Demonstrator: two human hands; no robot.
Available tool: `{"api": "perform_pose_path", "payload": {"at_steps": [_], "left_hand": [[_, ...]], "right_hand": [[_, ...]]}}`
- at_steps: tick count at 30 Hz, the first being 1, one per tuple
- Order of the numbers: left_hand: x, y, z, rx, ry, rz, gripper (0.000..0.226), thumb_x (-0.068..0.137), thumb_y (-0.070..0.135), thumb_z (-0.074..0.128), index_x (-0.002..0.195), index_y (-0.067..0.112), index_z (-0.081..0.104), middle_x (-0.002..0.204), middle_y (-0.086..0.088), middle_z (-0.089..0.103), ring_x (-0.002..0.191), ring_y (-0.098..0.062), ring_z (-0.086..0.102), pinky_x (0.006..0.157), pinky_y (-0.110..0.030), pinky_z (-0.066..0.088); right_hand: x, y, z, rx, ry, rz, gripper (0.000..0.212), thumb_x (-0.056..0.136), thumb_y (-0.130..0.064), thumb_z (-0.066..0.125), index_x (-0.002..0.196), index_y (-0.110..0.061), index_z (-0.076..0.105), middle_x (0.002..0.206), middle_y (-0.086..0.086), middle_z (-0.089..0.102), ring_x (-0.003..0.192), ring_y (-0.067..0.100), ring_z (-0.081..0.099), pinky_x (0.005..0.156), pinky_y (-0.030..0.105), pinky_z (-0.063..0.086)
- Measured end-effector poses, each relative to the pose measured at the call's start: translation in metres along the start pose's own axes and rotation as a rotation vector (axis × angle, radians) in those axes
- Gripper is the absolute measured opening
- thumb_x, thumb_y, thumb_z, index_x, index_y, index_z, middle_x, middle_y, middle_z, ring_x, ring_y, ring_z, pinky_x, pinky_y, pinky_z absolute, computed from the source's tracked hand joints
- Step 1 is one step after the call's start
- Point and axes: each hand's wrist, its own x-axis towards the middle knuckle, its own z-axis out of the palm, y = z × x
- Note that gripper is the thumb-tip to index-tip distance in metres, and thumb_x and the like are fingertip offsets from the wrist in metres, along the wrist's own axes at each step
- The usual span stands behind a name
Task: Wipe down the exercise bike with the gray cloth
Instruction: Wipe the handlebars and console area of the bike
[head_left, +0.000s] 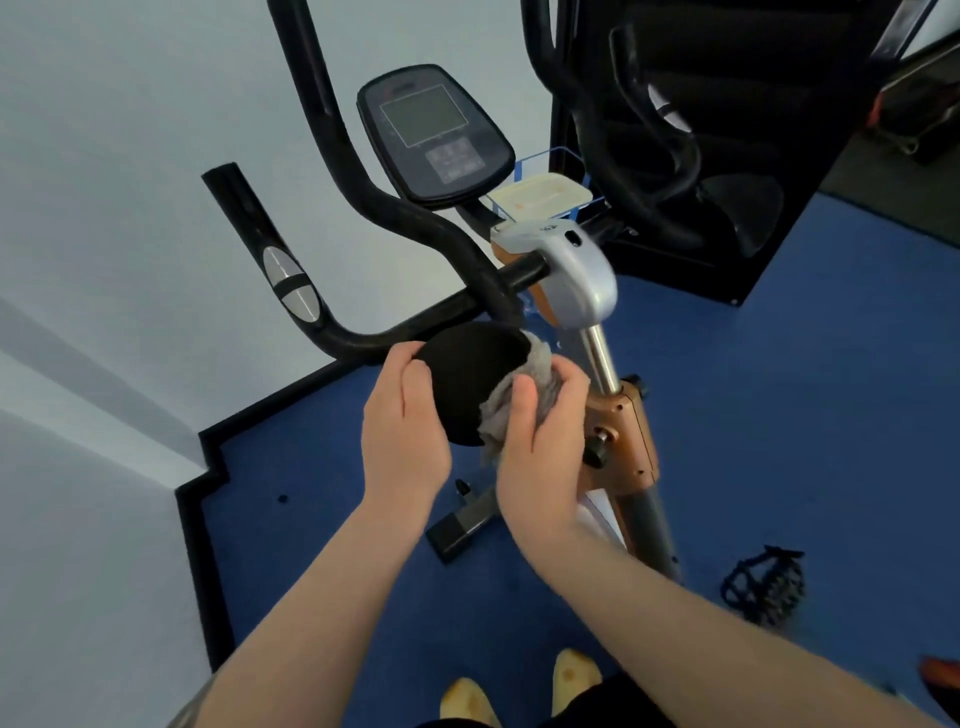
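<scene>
At the front of the exercise bike (582, 280), wiping appears under way on a black rounded pad (467, 384) below the handlebar (363, 338). Next, the cloth likely needs sweeping across the pad's unwiped face. Left hand (405, 421) steadies the pad, fingers curled on its edge. Right hand (540, 441) bunches the gray cloth (524, 384) against the pad's right side, fingers closed around it.

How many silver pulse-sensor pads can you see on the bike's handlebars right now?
1. A silver oval sensor pad, crossed by a black band, sits on the upright black left handlebar grip. The near handlebar end is covered by the hands, so another pad may be hidden.
</scene>
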Motion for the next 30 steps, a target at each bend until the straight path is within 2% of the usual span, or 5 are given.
{"api": "perform_pose_path", "payload": {"at_steps": [7, 11, 23, 27, 30], "left_hand": [[-0.001, -0.002, 0.001, -0.014, 0.010, -0.010, 0.030, 0.095, 0.028, 0.031, 0.095, 0.028, 0.061, 0.077, 0.017, 0.061, 0.073, 0.001, 0.053, 0.062, -0.011, 0.040], [-0.003, -0.003, 0.002, -0.023, 0.030, 0.012, 0.031, 0.098, 0.027, 0.032, 0.099, 0.029, 0.063, 0.085, 0.018, 0.064, 0.081, 0.002, 0.056, 0.065, -0.006, 0.039], [-0.006, -0.004, 0.003, -0.050, 0.056, 0.007, 0.035, 0.100, 0.030, 0.032, 0.107, 0.026, 0.066, 0.091, 0.015, 0.066, 0.084, 0.002, 0.057, 0.072, -0.012, 0.042], [-0.012, -0.009, 0.003, -0.131, 0.051, 0.017, 0.035, 0.107, 0.024, 0.033, 0.112, 0.013, 0.066, 0.106, 0.005, 0.068, 0.098, -0.006, 0.060, 0.088, -0.025, 0.047], [-0.012, -0.013, -0.002, -0.217, 0.011, -0.009, 0.033, 0.106, 0.020, 0.037, 0.089, 0.010, 0.064, 0.088, 0.007, 0.063, 0.081, -0.003, 0.054, 0.076, -0.020, 0.044]], "right_hand": [[0.037, -0.016, 0.002, -0.094, -0.010, -0.120, 0.017, 0.101, -0.024, 0.048, 0.117, -0.019, 0.051, 0.108, -0.002, 0.055, 0.100, 0.004, 0.054, 0.085, 0.015, 0.044], [0.013, -0.010, -0.011, -0.142, -0.104, -0.076, 0.030, 0.099, -0.020, 0.052, 0.127, -0.013, 0.047, 0.118, 0.003, 0.052, 0.109, 0.011, 0.053, 0.094, 0.032, 0.047], [0.064, -0.038, -0.021, -0.694, -0.283, -0.862, 0.014, 0.090, -0.014, 0.067, 0.101, -0.010, 0.073, 0.098, 0.003, 0.070, 0.089, 0.027, 0.062, 0.077, 0.040, 0.048], [0.057, -0.042, -0.002, -0.643, -0.331, -0.780, 0.017, 0.088, -0.014, 0.068, 0.102, -0.007, 0.074, 0.099, 0.004, 0.072, 0.096, 0.025, 0.064, 0.088, 0.034, 0.048], [0.031, -0.030, -0.011, -0.659, -0.276, -0.779, 0.018, 0.087, -0.011, 0.071, 0.104, -0.007, 0.074, 0.102, 0.004, 0.073, 0.098, 0.021, 0.067, 0.094, 0.029, 0.049]]}}
